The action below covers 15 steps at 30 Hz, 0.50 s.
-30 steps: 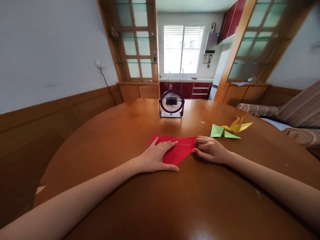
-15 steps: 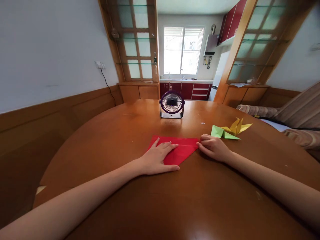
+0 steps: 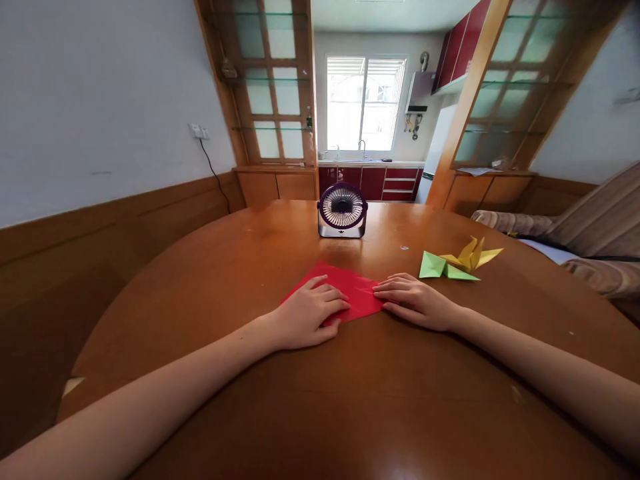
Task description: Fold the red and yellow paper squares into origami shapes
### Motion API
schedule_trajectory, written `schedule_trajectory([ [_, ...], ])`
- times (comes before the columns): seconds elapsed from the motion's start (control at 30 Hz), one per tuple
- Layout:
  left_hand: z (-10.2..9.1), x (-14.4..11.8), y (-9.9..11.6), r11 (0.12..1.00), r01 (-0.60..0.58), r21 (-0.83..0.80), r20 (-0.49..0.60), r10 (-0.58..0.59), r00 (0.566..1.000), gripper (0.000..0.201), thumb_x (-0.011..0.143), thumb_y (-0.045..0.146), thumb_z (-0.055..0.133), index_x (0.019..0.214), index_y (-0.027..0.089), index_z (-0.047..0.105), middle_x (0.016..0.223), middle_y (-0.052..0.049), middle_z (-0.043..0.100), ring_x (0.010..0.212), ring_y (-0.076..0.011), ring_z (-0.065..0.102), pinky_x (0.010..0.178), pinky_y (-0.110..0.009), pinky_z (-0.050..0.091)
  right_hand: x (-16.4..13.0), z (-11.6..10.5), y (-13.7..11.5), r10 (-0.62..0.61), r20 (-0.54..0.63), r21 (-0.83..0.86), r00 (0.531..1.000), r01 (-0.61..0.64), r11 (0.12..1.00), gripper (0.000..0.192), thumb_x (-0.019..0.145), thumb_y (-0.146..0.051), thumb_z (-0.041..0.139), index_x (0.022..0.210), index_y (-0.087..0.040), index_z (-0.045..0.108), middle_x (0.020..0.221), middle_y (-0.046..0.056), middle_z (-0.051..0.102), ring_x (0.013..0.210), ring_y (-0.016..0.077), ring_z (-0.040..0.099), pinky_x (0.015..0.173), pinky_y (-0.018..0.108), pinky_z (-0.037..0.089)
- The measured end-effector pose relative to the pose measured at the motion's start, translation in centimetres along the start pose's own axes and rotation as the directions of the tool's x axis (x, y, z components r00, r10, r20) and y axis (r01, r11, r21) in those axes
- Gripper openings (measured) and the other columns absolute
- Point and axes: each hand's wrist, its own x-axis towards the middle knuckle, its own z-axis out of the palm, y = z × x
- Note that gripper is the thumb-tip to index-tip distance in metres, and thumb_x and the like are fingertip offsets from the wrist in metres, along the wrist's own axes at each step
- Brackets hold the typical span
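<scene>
Red origami paper (image 3: 353,291) lies flat mid-table (image 3: 320,400). Left hand (image 3: 307,319) and right hand (image 3: 413,303) press on it, fingers flat, not pinching. Likely light, thin, creasable, slides easily; grip edges or corners.

No lettering, label, brand or number is showing legibly anywhere. The red paper (image 3: 350,292) near the table's (image 3: 320,400) middle is lying plain, the green and yellow folded papers (image 3: 457,261) toward the right edge are blank, and the small fan (image 3: 343,211) at the far edge is bearing only a tiny dark mark (too small to read).
</scene>
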Motion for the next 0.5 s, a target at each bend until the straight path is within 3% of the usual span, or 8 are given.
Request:
schedule_trajectory([
  [0.13, -0.4, 0.0, -0.6, 0.994, -0.018, 0.104, 0.004, 0.017, 1.000, 0.031, 0.086, 0.016, 0.045, 0.110, 0.019, 0.064, 0.108, -0.006, 0.070, 0.110, -0.0226, 0.059, 0.115, -0.048, 0.023, 0.2, -0.1, -0.7, -0.043, -0.011, 0.022, 0.999, 0.044, 0.999, 0.028, 0.096, -0.025, 0.049, 0.121, -0.020, 0.063, 0.110, 0.011, 0.069, 0.100, 0.0217, 0.063, 0.091, 0.043, 0.047],
  [0.37, 0.3, 0.3, -0.8, 0.975, 0.090, 0.205, -0.084, -0.074, 0.994, 0.031, 0.096, 0.030, 0.041, 0.112, 0.019, 0.066, 0.102, -0.008, 0.070, 0.106, -0.0237, 0.061, 0.115, -0.051, 0.021, 1.0, 0.3, -3.5, -0.122, -0.023, 0.138, 0.992, 0.124, 0.983, 0.028, 0.096, -0.025, 0.050, 0.120, -0.017, 0.062, 0.097, 0.011, 0.071, 0.090, 0.0200, 0.063, 0.085, 0.039, 0.048],
  [0.5, 0.8, 0.3, -1.1, 0.978, 0.096, 0.186, -0.068, -0.085, 0.994, 0.033, 0.097, 0.034, 0.042, 0.114, 0.021, 0.067, 0.111, -0.008, 0.069, 0.109, -0.0235, 0.060, 0.114, -0.050, 0.023, 1.2, 0.3, -3.6, -0.093, -0.068, 0.167, 0.993, 0.103, 0.981, 0.032, 0.097, -0.025, 0.047, 0.126, -0.020, 0.059, 0.107, 0.011, 0.070, 0.100, 0.0205, 0.063, 0.092, 0.041, 0.047],
])
